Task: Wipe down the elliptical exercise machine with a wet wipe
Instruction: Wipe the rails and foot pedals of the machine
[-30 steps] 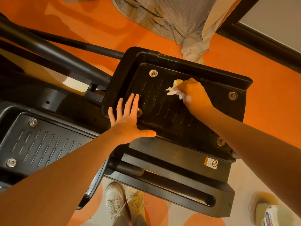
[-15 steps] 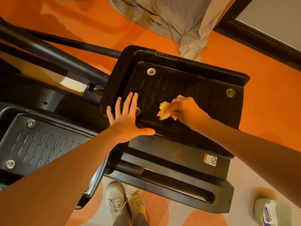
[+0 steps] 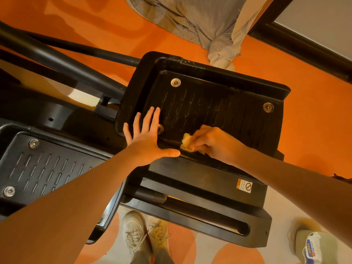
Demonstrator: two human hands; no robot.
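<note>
So the right hand has the wet wipe bunched up in curled fingers and is pressing it on the near edge of the right pedal, centre of the frame, right where the ribbed tread meets the raised lip. The left hand is flat and spread wide, fingers straight, holding nothing, just leaning on the pedal's left side to brace it.

My take on doing this bit well: keep that flat hand planted, since the pedal will probably swing otherwise. Run the wipe along the grooves rather than across, then drag it into the seam under the lip where grime would collect. Go around the round bolt caps too. The wipe looks pretty scrunched, so refolding to a fresh face seems worth it before moving on. The other pedal, lower left of the frame, looks like the next stop.

Containers: the only one I can spot is a soft pack on the floor at the lower right corner. I'd guess wipes, but can't see inside.
</note>
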